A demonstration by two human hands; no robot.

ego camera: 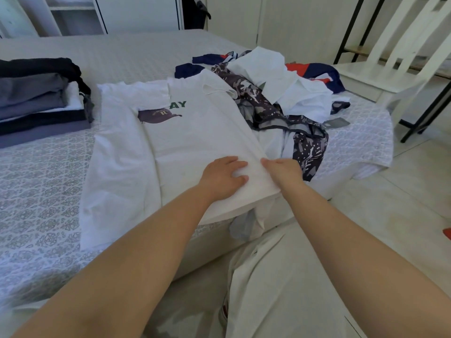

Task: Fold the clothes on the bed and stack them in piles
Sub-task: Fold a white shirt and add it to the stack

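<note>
While white T-shirt (195, 137) lies spread on bed (44, 186), one side folded over, left hand (223, 178) rests flat on its near right part, fingers fairly straight. Right hand (283, 170) pinches shirt's folded right edge, fingers curled on fabric. Shirt print shows green letters "AY" and dark cap. Folded pile (39, 103) of dark and grey clothes sits at left. Unfolded heap (275, 93) lies right of shirt. White chair (380, 69) stands beyond bed corner.

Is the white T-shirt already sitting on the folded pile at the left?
No: the white T-shirt lies spread on the bed beside the folded pile, with the left hand and right hand at its edge.
</note>
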